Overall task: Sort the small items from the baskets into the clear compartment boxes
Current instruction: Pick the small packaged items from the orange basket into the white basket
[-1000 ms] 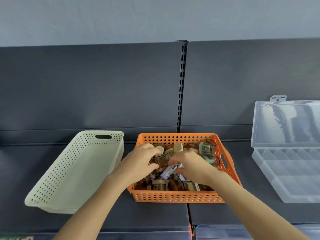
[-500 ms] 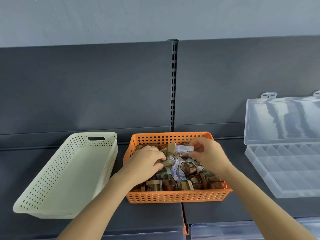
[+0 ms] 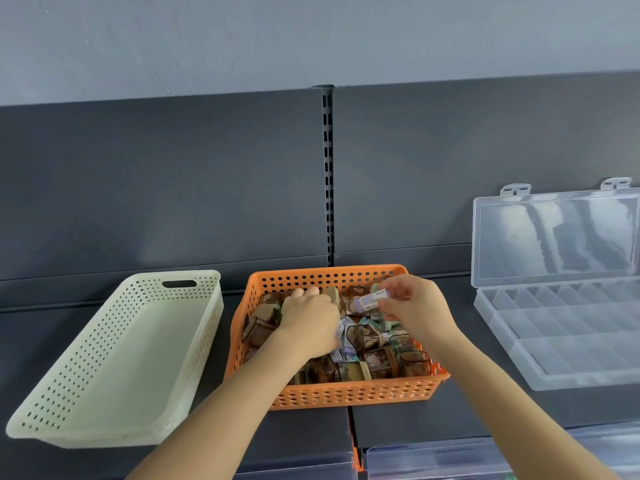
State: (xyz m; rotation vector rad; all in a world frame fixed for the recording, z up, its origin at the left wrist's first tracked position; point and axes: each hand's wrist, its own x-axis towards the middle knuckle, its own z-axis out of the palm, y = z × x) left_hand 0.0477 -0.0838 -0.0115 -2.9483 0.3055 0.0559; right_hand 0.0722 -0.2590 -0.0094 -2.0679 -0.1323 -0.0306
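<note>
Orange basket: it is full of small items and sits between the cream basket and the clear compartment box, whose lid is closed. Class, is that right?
Not quite: the lid is open, standing upright behind the clear compartment box, as the head view shows. The rest holds: the orange basket, full of small items, sits between the cream basket and that box.

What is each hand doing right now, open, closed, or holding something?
Left hand: curled down into the orange basket; grip cannot be told.
Right hand: pinching a small white item.
</note>
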